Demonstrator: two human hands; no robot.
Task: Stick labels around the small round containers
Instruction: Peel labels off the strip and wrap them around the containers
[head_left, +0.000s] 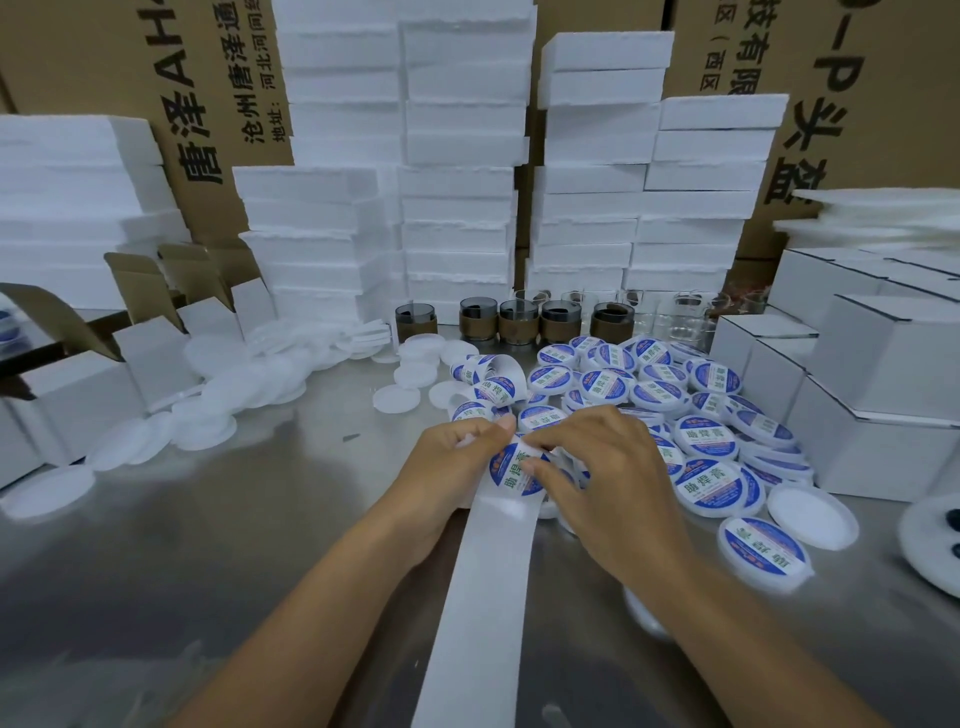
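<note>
The two hands are working close together over the middle of the counter (249, 530), a little toward its near edge; the left hand (454, 460) is holding the long white paper strip (478, 597), and the right hand (605, 467) is pinching the round blue and white label (519, 475) that is sitting on it; the fingers of both are curling in and nearly touching each other. The empty end of the strip is running down to the near edge of the counter; the end with more labels (491, 387) is curling away toward the far edge. I cannot tell if a small container is hiding under the right hand.

The step looks like peeling this label off; it is going best if the left hand is keeping the strip flat and tight while the right hand is lifting one edge slowly, so the label is not folding onto itself or tearing; touching only the rim is keeping the glue clean. Then it should be going on flat and in the middle, pressing from the centre outward.

The labelled containers (712, 483) are piling up toward the right edge; plain white lids (228, 395) are lying toward the left edge.
</note>
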